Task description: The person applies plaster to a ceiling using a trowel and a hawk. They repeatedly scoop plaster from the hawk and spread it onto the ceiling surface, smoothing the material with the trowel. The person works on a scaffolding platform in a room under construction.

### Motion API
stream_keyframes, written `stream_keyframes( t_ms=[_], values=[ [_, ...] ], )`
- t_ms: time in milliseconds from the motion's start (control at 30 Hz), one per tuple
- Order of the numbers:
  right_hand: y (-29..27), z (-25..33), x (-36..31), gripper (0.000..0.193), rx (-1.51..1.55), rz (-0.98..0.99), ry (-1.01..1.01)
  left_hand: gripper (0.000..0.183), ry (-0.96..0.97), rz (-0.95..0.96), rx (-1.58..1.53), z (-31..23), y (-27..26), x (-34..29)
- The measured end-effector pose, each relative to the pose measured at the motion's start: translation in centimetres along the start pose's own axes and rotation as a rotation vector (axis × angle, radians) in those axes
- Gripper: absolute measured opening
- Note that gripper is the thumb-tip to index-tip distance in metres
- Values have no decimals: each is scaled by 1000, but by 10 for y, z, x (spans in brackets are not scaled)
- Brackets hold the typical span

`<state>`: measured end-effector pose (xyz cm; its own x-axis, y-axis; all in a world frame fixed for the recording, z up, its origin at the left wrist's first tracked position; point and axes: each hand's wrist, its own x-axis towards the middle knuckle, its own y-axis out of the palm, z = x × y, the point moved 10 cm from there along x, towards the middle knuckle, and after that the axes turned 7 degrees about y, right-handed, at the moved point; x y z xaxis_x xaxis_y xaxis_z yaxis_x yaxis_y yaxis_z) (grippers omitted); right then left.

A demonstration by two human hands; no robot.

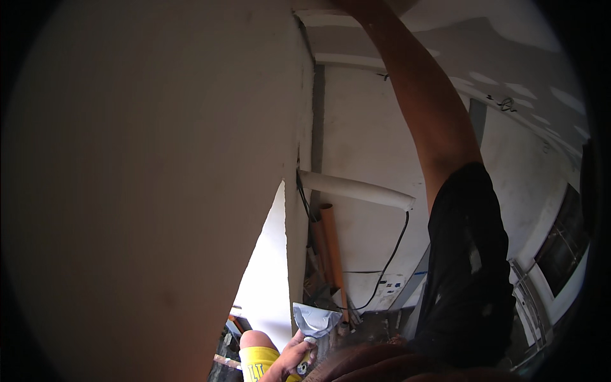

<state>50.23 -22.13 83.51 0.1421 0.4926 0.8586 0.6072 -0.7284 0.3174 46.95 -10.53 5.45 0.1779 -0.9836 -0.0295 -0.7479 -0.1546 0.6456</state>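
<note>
Low in the picture my left hand [296, 352] is closed around the handle of a wide putty knife [316, 320]. Its broad blade points up, and pale grey filler is smeared over it. My right arm [423, 95], in a black short sleeve, stretches up to the top edge of the picture. The right hand itself lies beyond that edge, so its fingers and anything in them are hidden. Close on the left rises a large plain wall [153, 165], shaded and pale, ending in a rough vertical edge near the middle.
A white tube [356, 189] juts from the wall's edge, with a black cable [389, 261] hanging from its end. Orange pipes [332, 251] lean below it. Loose wires [506, 104] dangle from the patched ceiling [503, 57]. A dark window [563, 239] is at the right.
</note>
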Motion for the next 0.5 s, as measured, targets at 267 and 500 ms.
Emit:
stream_keyframes(
  t_ms=[267, 500],
  values=[
    [19, 0, 0, 42, -37, 43, 0, 37, -107, -84, -16, 5, -8, -6],
    [24, 4, 7, 42, -21, 93, -21, 38, -109, -245, -130, 32, -31, -2]
  ],
)
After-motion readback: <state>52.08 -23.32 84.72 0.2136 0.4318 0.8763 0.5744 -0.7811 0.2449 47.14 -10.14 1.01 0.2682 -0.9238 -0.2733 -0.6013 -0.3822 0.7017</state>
